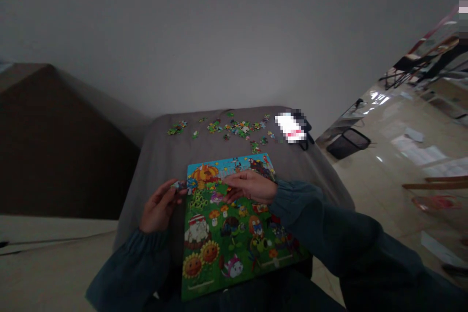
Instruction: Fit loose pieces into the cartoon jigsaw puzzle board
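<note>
A colourful jigsaw puzzle board (208, 280), printed with cartoon plants and sunflowers on green, lies in front of me with its near edge by my lap. My left hand (160, 206) is beside the board's left edge, its thumb and fingers closed on a small puzzle piece (178, 185). Over the upper part of the board, my right hand (252, 186) reaches in from the right with fingers pinched together near the surface. Whatever is between those fingertips is too small or hidden to make out.
Loose puzzle pieces (243, 128) lie scattered on the grey cloth-covered surface (157, 156) beyond the board, with a small cluster (177, 127) at the left. A blurred white item (290, 127) rests at the back right. A wall (219, 34) stands behind.
</note>
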A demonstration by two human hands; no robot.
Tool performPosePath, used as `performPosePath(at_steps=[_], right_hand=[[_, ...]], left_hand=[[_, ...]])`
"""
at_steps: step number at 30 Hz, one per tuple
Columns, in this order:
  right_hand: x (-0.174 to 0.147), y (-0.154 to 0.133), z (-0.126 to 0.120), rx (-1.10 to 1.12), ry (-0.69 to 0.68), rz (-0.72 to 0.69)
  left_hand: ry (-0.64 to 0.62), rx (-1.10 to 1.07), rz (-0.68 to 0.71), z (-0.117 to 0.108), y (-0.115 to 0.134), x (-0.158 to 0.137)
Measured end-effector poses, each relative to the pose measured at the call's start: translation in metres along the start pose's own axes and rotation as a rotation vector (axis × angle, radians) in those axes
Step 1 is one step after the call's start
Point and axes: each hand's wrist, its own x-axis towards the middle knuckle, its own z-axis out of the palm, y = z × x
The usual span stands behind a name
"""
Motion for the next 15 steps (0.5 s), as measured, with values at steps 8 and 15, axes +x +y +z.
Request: performPosePath(at_steps=[8,15], right_hand=[[-0.007,-0.004,-0.006,-0.036,0.026,-0.012],[-0.087,0.009,-0.006,-0.604,0.078,-0.106]], left_hand=[[-0.022,-0.057,-0.033,0.002,-0.002,-0.002],[-0.021,-0.047,-0.023,0.004,-0.011,0.001]])
